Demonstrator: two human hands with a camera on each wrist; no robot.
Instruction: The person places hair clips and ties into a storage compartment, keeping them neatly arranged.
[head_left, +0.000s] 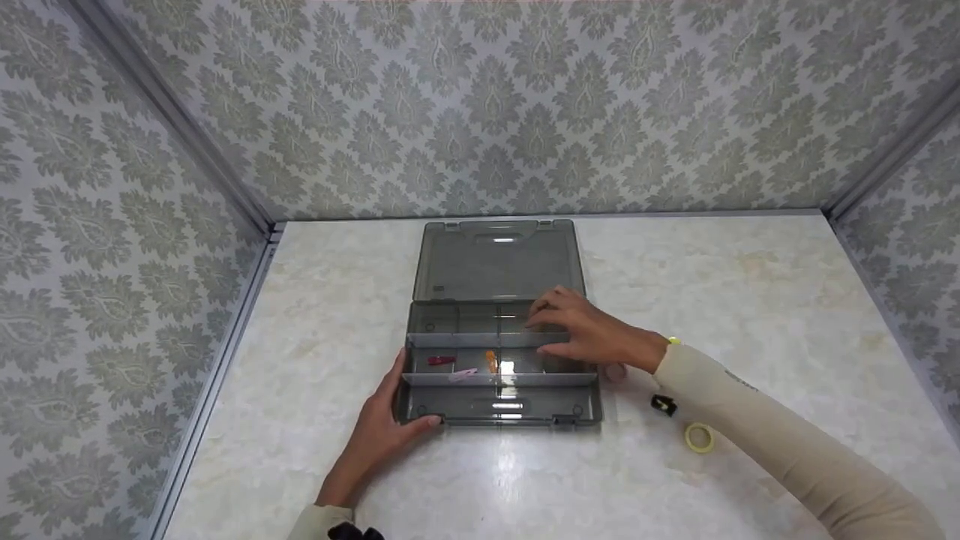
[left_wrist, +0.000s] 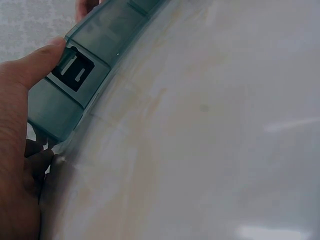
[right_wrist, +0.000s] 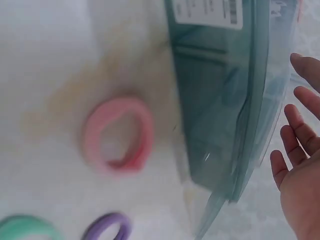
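Observation:
A grey see-through compartment box (head_left: 502, 401) stands on the table, its lid (head_left: 499, 262) folded back. My left hand (head_left: 382, 412) grips its front left corner, fingers along the side and thumb on the front near the dark latch (left_wrist: 75, 68). Over the right part of the box is my right hand (head_left: 589, 326), fingers loosely bent and apart; nothing shows between them in the right wrist view. In the middle row lie a small red clip (head_left: 441, 361), an orange clip (head_left: 491, 361) and a pink clip (head_left: 463, 375).
Right of the box are a pink hair tie (right_wrist: 120, 135), a purple hair tie (right_wrist: 107, 227) and a green hair tie (right_wrist: 27, 227). A black item (head_left: 664, 405) and a pale yellow ring (head_left: 699, 438) lie near the right forearm. Patterned walls (head_left: 495, 105) enclose the table.

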